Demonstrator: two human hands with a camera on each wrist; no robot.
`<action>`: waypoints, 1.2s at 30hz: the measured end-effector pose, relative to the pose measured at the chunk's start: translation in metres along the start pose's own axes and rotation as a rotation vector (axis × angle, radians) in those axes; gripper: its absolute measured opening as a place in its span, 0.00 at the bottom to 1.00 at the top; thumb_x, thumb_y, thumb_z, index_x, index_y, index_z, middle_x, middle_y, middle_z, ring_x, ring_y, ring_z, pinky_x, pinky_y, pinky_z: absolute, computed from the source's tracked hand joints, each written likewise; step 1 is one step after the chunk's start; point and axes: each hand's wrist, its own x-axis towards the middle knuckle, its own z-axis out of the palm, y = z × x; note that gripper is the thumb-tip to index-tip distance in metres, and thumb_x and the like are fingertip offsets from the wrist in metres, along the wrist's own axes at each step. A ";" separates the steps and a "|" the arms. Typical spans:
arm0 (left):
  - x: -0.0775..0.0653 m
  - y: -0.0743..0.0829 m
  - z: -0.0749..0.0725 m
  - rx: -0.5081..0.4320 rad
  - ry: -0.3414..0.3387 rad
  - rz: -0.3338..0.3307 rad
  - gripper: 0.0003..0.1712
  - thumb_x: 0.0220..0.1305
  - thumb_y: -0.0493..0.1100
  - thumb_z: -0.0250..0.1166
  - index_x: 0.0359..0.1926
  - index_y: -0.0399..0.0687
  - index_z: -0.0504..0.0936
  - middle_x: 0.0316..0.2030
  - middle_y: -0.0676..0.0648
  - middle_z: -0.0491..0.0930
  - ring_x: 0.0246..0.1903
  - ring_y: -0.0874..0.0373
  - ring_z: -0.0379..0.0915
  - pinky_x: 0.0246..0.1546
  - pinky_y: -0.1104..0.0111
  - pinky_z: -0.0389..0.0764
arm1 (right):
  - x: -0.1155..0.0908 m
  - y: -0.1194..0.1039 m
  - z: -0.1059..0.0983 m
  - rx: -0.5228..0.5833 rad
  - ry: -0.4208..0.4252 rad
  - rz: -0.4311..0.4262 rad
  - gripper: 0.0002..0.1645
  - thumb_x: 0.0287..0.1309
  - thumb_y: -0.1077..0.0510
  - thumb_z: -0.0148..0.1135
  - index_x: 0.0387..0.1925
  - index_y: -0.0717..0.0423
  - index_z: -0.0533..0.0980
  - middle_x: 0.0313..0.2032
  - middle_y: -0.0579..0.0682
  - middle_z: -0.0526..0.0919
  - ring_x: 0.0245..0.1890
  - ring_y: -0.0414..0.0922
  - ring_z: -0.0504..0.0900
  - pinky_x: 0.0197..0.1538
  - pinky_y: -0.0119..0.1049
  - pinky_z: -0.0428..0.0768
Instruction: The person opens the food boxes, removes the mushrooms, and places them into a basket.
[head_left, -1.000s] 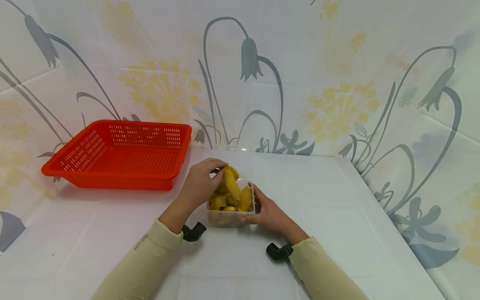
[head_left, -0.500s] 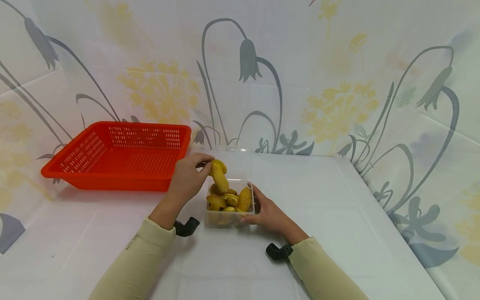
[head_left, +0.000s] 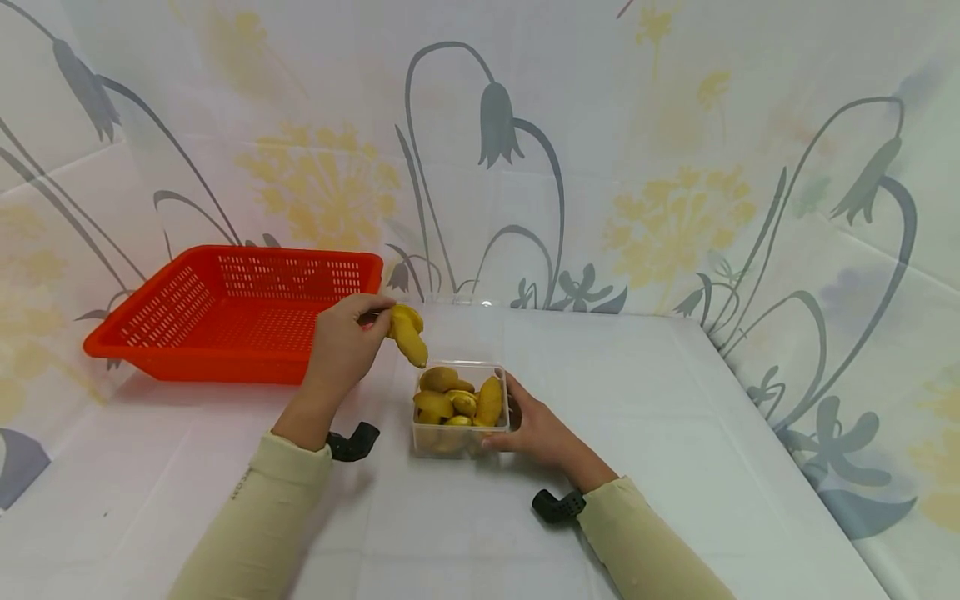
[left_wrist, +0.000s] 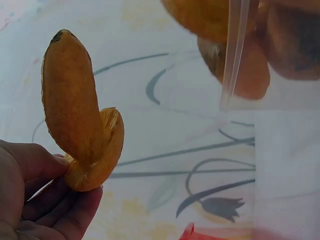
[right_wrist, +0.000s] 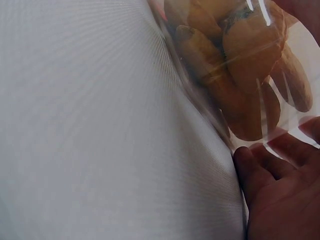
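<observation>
My left hand (head_left: 343,346) pinches a yellow mushroom (head_left: 408,335) between thumb and fingers, in the air in front of the red basket's right corner. In the left wrist view this mushroom (left_wrist: 72,100) shows a thick stem with a dark tip; its cap is at the fingertips. Below and right of it stands a clear plastic box (head_left: 429,442) with several more yellow mushrooms (head_left: 442,404) inside. My right hand (head_left: 536,427) grips the box's right side, thumb at the front corner. The right wrist view shows the fingers (right_wrist: 290,150) against the transparent wall.
A red perforated plastic basket (head_left: 225,360) stands at the back left, its right front partly hidden by my left hand. Something clear, perhaps a lid (head_left: 468,300), lies at the table's back edge. A flower-printed cloth (head_left: 600,125) hangs behind the white table (head_left: 645,417).
My left hand has lifted the mushroom out of the box and carried it up and left toward the red basket. My right hand has stayed on the box.
</observation>
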 end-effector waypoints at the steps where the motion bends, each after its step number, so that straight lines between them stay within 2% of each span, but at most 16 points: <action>1: 0.000 -0.001 -0.002 0.007 0.010 -0.004 0.13 0.67 0.39 0.62 0.50 0.39 0.83 0.47 0.40 0.83 0.44 0.48 0.82 0.47 0.58 0.84 | 0.000 0.000 0.000 -0.002 0.000 -0.001 0.69 0.45 0.44 0.76 0.77 0.48 0.41 0.73 0.52 0.60 0.70 0.51 0.64 0.71 0.51 0.65; 7: 0.003 -0.008 -0.014 0.024 0.064 -0.044 0.15 0.67 0.41 0.61 0.51 0.41 0.83 0.47 0.41 0.83 0.43 0.48 0.81 0.49 0.57 0.83 | 0.000 0.001 -0.001 0.006 -0.001 -0.005 0.68 0.46 0.45 0.75 0.77 0.48 0.41 0.73 0.53 0.60 0.70 0.52 0.64 0.71 0.53 0.64; 18: 0.008 -0.023 -0.031 0.022 0.096 -0.168 0.17 0.69 0.46 0.59 0.54 0.44 0.82 0.49 0.41 0.82 0.45 0.49 0.79 0.51 0.56 0.82 | -0.001 0.000 0.001 0.028 0.003 0.013 0.70 0.42 0.43 0.77 0.77 0.43 0.41 0.73 0.50 0.60 0.70 0.50 0.65 0.71 0.51 0.65; 26: 0.009 -0.033 -0.045 0.044 0.151 -0.196 0.18 0.70 0.46 0.57 0.55 0.43 0.81 0.51 0.40 0.81 0.47 0.47 0.78 0.53 0.56 0.81 | -0.001 0.001 0.002 0.028 0.004 -0.009 0.69 0.44 0.44 0.76 0.77 0.47 0.40 0.74 0.53 0.58 0.71 0.52 0.63 0.70 0.51 0.65; 32: 0.008 -0.038 -0.054 0.040 0.169 -0.240 0.19 0.71 0.45 0.56 0.56 0.43 0.80 0.53 0.38 0.80 0.49 0.46 0.78 0.53 0.55 0.81 | -0.003 0.001 0.002 -0.005 0.012 0.034 0.71 0.42 0.39 0.76 0.77 0.45 0.40 0.75 0.50 0.55 0.72 0.51 0.61 0.72 0.52 0.62; 36: 0.008 -0.044 -0.059 0.056 0.181 -0.266 0.19 0.72 0.46 0.55 0.57 0.42 0.80 0.54 0.38 0.80 0.50 0.45 0.78 0.54 0.54 0.80 | -0.002 0.001 0.003 -0.005 0.016 0.033 0.70 0.42 0.39 0.76 0.77 0.44 0.41 0.75 0.49 0.55 0.72 0.51 0.62 0.71 0.53 0.63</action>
